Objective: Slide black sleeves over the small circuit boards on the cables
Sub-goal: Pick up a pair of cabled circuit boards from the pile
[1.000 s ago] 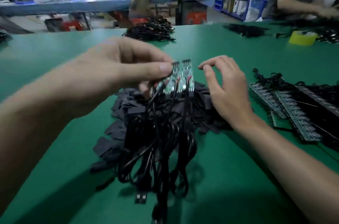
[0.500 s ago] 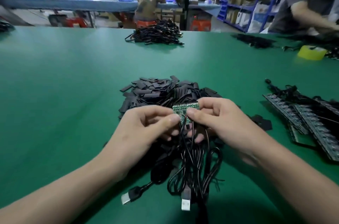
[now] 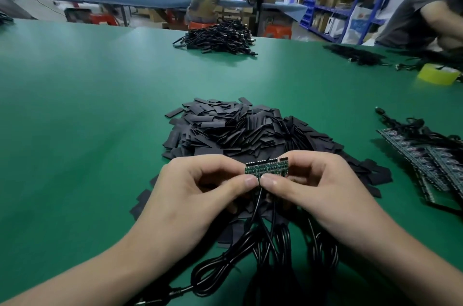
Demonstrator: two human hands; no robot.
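A row of several small green circuit boards (image 3: 266,168) is held side by side above the green table (image 3: 87,117). My left hand (image 3: 200,195) pinches the row's left end, thumb in front. Pinching the right end is my right hand (image 3: 318,188), and the two thumbs nearly touch. Black cables (image 3: 270,243) hang from the boards and coil on the table near me. Just behind my hands lies a big heap of flat black sleeves (image 3: 250,127). No sleeve is on the boards I hold.
Strips of joined circuit boards with cables (image 3: 431,163) lie at the right. A pile of black cables (image 3: 220,40) sits at the far edge, another (image 3: 355,54) far right, next to a yellow tape roll (image 3: 437,74). A seated person's arm (image 3: 436,17) is at the top right.
A second ago my left hand alone held the boards up high. Both hands came down toward me and now pinch the row together; since half a second ago they barely moved.
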